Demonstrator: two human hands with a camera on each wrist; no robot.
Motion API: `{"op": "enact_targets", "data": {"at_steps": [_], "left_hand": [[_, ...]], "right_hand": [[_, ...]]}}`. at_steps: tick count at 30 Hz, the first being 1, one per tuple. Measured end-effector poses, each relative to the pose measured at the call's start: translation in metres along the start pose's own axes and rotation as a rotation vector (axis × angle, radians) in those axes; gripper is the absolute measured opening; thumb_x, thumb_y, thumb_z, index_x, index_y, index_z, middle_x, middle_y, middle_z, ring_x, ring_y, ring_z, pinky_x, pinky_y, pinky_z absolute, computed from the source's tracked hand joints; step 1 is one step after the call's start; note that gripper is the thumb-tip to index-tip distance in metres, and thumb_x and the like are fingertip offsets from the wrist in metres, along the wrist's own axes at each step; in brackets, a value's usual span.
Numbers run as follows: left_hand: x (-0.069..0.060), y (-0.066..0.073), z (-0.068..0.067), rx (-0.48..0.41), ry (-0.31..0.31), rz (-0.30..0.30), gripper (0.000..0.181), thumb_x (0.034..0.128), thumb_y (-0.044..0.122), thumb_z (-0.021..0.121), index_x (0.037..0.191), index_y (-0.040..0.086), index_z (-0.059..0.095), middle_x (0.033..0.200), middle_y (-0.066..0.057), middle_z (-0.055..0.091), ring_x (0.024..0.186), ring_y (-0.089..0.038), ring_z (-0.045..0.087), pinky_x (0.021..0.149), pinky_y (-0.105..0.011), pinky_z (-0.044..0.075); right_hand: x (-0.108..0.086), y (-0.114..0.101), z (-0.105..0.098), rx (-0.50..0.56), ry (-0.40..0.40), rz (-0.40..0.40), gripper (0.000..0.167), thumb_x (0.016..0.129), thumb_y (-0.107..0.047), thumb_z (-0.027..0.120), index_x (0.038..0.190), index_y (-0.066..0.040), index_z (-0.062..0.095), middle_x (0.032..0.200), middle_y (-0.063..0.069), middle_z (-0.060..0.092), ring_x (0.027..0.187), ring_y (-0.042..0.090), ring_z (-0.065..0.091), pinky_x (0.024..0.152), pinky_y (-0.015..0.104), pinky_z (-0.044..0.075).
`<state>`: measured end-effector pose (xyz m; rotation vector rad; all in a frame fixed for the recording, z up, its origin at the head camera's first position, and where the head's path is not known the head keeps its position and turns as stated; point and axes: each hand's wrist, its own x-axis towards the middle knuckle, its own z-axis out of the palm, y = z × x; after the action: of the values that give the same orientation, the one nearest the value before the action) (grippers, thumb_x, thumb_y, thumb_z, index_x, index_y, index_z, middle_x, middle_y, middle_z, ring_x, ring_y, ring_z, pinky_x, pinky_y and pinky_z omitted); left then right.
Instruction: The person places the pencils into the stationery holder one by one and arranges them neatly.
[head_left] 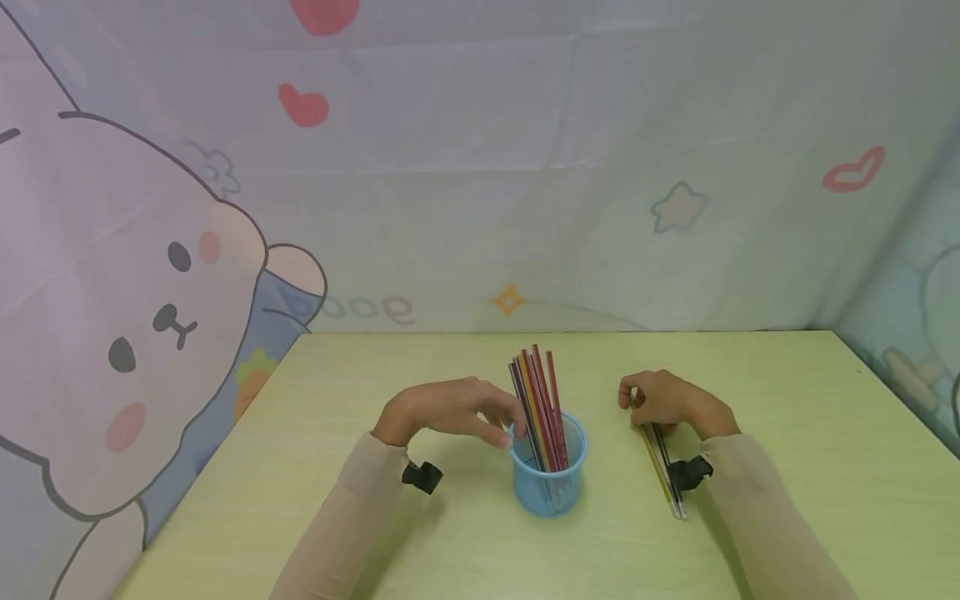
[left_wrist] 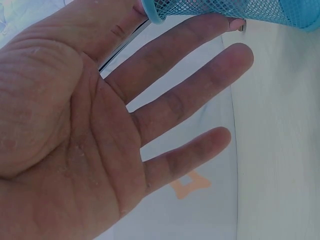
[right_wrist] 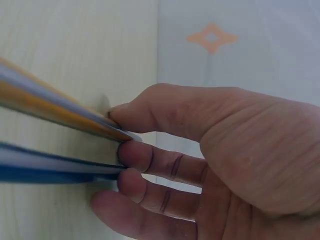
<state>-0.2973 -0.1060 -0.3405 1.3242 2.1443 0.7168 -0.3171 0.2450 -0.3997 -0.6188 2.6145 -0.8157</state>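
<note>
A light blue mesh pencil cup [head_left: 546,497] stands upright, with several red, yellow and dark pencils [head_left: 542,408] leaning in it. At its left rim, my left hand [head_left: 457,410] pinches the edge between thumb and index finger; in the left wrist view the other fingers of the left hand [left_wrist: 100,130] spread out straight. To the right of the cup, my right hand [head_left: 663,398] holds a yellow pencil [head_left: 655,465] and a dark pencil [head_left: 667,465]. Thumb and index finger of the right hand [right_wrist: 240,150] meet at the yellow one's tip; the dark one's tip touches another finger.
The pale yellow-green table [head_left: 465,550] reaches back to a printed cloth backdrop [head_left: 480,167] with hearts, stars and a cartoon bear. A small black wrist camera [head_left: 422,477] sits on the left sleeve, and another camera [head_left: 690,473] on the right one.
</note>
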Motion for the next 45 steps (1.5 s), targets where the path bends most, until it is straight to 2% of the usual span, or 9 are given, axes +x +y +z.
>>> {"op": "enact_targets", "data": {"at_steps": [6, 13, 15, 20, 25, 27, 34, 40, 45], "left_hand": [[0.000, 0.000, 0.000, 0.001, -0.005, 0.002, 0.018, 0.0978, 0.021, 0.067, 0.111, 0.010, 0.067, 0.119, -0.009, 0.067, 0.107, -0.007, 0.064, 0.097, -0.027, 0.049], [0.000, -0.001, 0.000, -0.001, -0.003, -0.006, 0.021, 0.0979, 0.021, 0.066, 0.113, 0.007, 0.066, 0.119, -0.009, 0.067, 0.108, -0.006, 0.064, 0.097, -0.027, 0.049], [0.000, -0.001, 0.000, -0.003, -0.003, -0.004, 0.018, 0.0980, 0.021, 0.066, 0.112, 0.010, 0.066, 0.119, -0.010, 0.066, 0.108, -0.006, 0.064, 0.097, -0.027, 0.049], [0.000, 0.000, 0.001, -0.008, -0.002, 0.001, 0.012, 0.0977, 0.020, 0.067, 0.109, 0.017, 0.066, 0.118, -0.010, 0.067, 0.107, -0.007, 0.064, 0.097, -0.027, 0.050], [0.000, 0.000, 0.000, -0.012, -0.006, 0.011, 0.013, 0.0979, 0.020, 0.067, 0.110, 0.016, 0.066, 0.118, -0.011, 0.067, 0.108, -0.007, 0.064, 0.097, -0.026, 0.050], [0.000, 0.000, 0.000, -0.015, -0.007, 0.011, 0.013, 0.0979, 0.020, 0.066, 0.110, 0.016, 0.066, 0.118, -0.011, 0.066, 0.108, -0.007, 0.064, 0.097, -0.026, 0.049], [-0.001, 0.001, 0.000, -0.013, -0.007, -0.002, 0.016, 0.0980, 0.020, 0.067, 0.111, 0.011, 0.066, 0.119, -0.011, 0.066, 0.108, -0.006, 0.064, 0.097, -0.026, 0.049], [0.000, 0.002, 0.000, -0.008, -0.009, 0.000, 0.021, 0.0979, 0.020, 0.066, 0.113, 0.006, 0.065, 0.118, -0.010, 0.067, 0.109, -0.006, 0.064, 0.097, -0.026, 0.050], [0.000, 0.002, 0.000, -0.004, -0.010, 0.009, 0.021, 0.0979, 0.020, 0.066, 0.113, 0.005, 0.065, 0.117, -0.010, 0.067, 0.108, -0.007, 0.064, 0.097, -0.027, 0.050]], "right_hand": [[0.004, -0.008, 0.006, -0.053, 0.004, 0.019, 0.016, 0.085, 0.002, 0.062, 0.096, -0.009, 0.058, 0.071, 0.000, 0.049, 0.054, 0.013, 0.041, 0.048, 0.027, 0.041], [0.009, -0.022, 0.017, -0.247, 0.044, 0.026, 0.016, 0.083, -0.005, 0.067, 0.086, -0.014, 0.055, 0.071, -0.001, 0.049, 0.059, 0.014, 0.043, 0.056, 0.030, 0.033], [0.010, -0.025, 0.019, -0.247, 0.046, 0.018, 0.015, 0.083, -0.005, 0.066, 0.086, -0.015, 0.055, 0.068, -0.002, 0.047, 0.058, 0.013, 0.042, 0.056, 0.031, 0.033], [0.011, -0.026, 0.017, -0.098, 0.032, -0.094, 0.008, 0.090, -0.005, 0.061, 0.091, -0.011, 0.056, 0.062, -0.003, 0.047, 0.054, 0.010, 0.036, 0.054, 0.028, 0.033], [0.009, -0.034, 0.003, 0.014, 0.057, -0.226, 0.010, 0.090, -0.002, 0.058, 0.099, -0.006, 0.057, 0.072, 0.002, 0.063, 0.057, 0.011, 0.045, 0.055, 0.028, 0.037], [0.009, -0.038, -0.001, 0.021, 0.097, -0.251, 0.014, 0.089, -0.002, 0.058, 0.100, -0.009, 0.057, 0.078, 0.002, 0.065, 0.062, 0.013, 0.051, 0.058, 0.028, 0.040], [-0.004, -0.058, -0.015, 0.080, 0.239, -0.298, 0.022, 0.089, 0.000, 0.058, 0.101, -0.018, 0.057, 0.078, 0.000, 0.060, 0.066, 0.015, 0.052, 0.058, 0.029, 0.043], [-0.022, -0.080, -0.027, 0.126, 0.364, -0.383, 0.021, 0.092, 0.000, 0.057, 0.104, -0.018, 0.057, 0.084, 0.002, 0.060, 0.066, 0.018, 0.051, 0.056, 0.028, 0.043], [-0.034, -0.096, -0.032, 0.184, 0.510, -0.457, 0.023, 0.092, 0.003, 0.059, 0.106, -0.015, 0.059, 0.088, 0.004, 0.057, 0.065, 0.018, 0.049, 0.054, 0.027, 0.040]]}}
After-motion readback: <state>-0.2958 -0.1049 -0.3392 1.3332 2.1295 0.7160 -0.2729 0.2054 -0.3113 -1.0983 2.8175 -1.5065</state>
